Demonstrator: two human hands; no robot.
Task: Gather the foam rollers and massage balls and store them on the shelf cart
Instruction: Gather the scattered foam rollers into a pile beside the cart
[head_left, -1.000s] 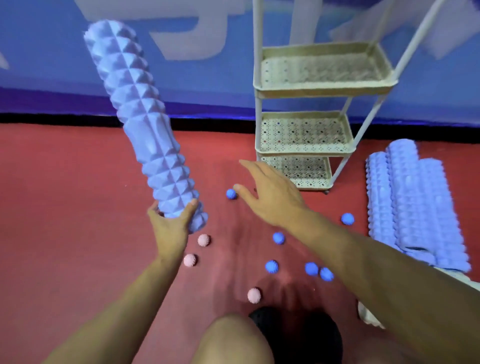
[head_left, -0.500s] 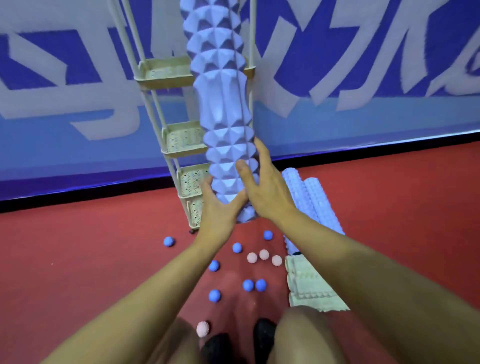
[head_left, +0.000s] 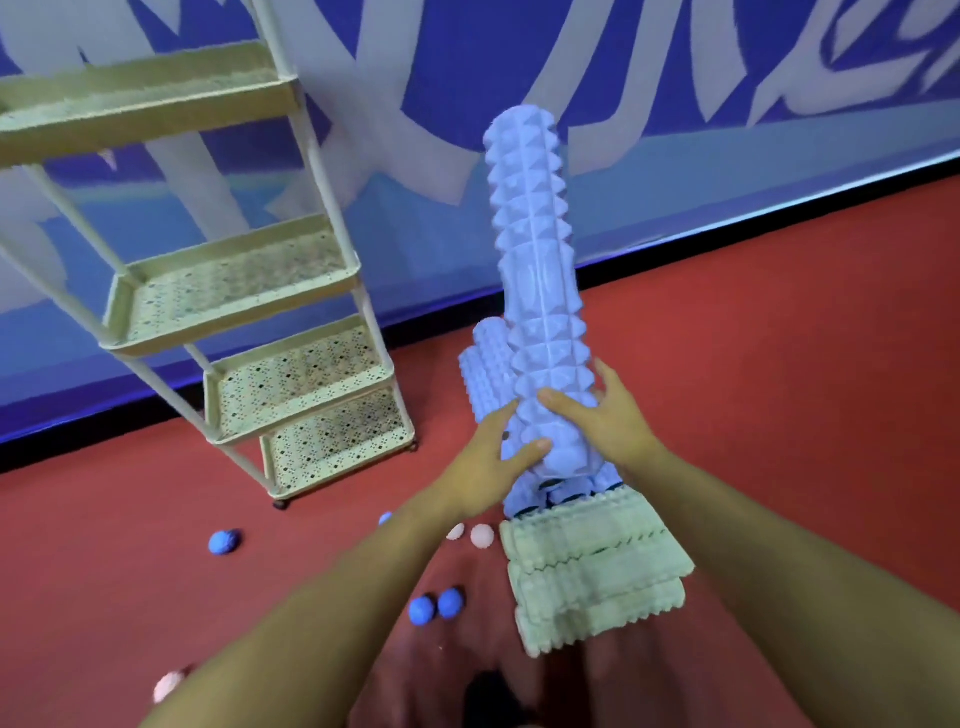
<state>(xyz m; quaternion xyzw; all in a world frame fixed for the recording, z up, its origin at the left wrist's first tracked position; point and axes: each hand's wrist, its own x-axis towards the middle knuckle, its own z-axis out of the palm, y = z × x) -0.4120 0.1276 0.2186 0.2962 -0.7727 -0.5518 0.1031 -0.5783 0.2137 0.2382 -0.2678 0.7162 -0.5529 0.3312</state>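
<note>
A red floor (head_left: 779, 364) is met at the back by a blue wall (head_left: 675, 78) with pale lettering. At the left, against that wall, a cream shelf cart (head_left: 234, 291) with perforated tiers is seen standing on the floor, all visible tiers bare. To its right a long lilac foam roller (head_left: 535, 291) with a spiked surface is held nearly upright, its top leaning slightly away, its lower end clasped from both sides. The left hand (head_left: 493, 462) is wrapped around the roller's lower left side, thumb laid across the front; the right hand (head_left: 608, 415) is curled around the right side, fingers spread over the spikes. Behind and beneath the held roller, more lilac rollers (head_left: 485, 364) are seen lying on the floor, and just in front of them pale green rollers (head_left: 592, 571) are stacked. Scattered on the floor between cart and stack are small massage balls: one blue ball (head_left: 224, 541) below the cart, a pair of blue balls (head_left: 435, 607) touching each other, pink balls (head_left: 481, 535) just beside the green stack, and one pink ball (head_left: 169, 686) near the lower left edge.
</note>
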